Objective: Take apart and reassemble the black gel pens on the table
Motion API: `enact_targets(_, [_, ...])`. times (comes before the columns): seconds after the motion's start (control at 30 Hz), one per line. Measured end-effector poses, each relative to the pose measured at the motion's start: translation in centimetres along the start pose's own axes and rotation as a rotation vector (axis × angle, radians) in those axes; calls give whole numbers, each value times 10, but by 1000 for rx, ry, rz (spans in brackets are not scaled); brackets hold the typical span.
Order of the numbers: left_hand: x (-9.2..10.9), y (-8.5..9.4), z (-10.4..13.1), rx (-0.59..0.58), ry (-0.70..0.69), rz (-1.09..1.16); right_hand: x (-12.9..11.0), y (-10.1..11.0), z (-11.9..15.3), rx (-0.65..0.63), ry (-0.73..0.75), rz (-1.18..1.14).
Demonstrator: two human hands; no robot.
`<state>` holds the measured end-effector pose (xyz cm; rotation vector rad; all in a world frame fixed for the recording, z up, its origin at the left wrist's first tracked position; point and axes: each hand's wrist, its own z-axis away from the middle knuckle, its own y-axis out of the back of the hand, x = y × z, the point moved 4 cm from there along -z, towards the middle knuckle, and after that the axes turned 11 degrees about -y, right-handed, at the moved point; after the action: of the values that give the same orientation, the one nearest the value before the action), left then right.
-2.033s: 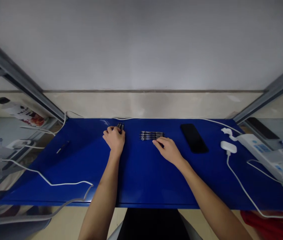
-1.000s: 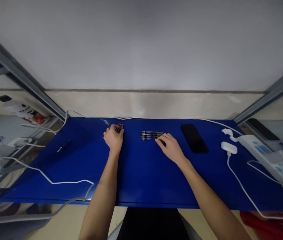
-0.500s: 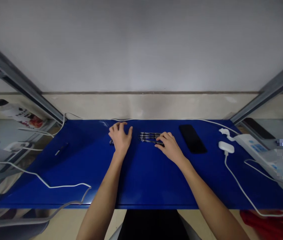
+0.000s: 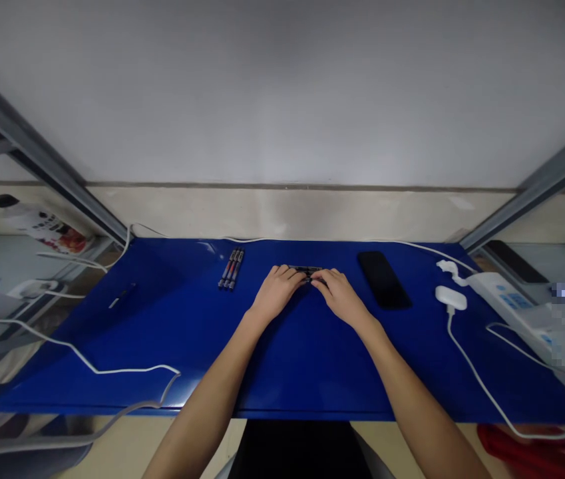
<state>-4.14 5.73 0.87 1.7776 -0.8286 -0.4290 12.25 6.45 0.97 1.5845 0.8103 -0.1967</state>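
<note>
In the middle of the blue tabletop, a small row of dark pens (image 4: pixel 305 269) lies crosswise, mostly covered by my fingers. My left hand (image 4: pixel 278 290) has its fingers bent over the left ends of these pens. At the right ends, my right hand (image 4: pixel 338 291) closes its thumb and fingertips on the nearest pen. How many pens lie under the fingers cannot be made out. To the left, three pens (image 4: pixel 231 269) lie side by side, slanted and apart from both hands.
A black phone (image 4: pixel 384 279) lies right of my hands. Beyond it are a white earbud case (image 4: pixel 450 297) on a cable and a white power strip (image 4: pixel 516 306). One more pen (image 4: pixel 122 296) is at far left, near a white cable (image 4: pixel 127 370). A bottle (image 4: pixel 42 225) stands beyond the left frame.
My left hand has moved right, from above the three slanted pens to the middle row, uncovering those three. My right hand has stayed at the row's right end.
</note>
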Motion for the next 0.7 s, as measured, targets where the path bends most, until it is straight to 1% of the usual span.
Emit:
enact_targets(0.1, [-1,3,0,6,21,-48,2,-1,0,-4,40,17])
enact_targets(0.23, [1,6,0,19,29,-34,2,-1,0,-9,50,-14])
enact_targets(0.37, [0,7,0,8,45,13,-3,2,2,8,76,-54])
enact_targets(0.53, [2,12,-3,8,59,38,-14,9,5,70,142,10])
enact_targets(0.63, [3,15,-4,23,76,33,-17,14,6,108,135,2])
enact_targets(0.7, [4,16,-4,37,93,24,-15,16,5,127,77,-64])
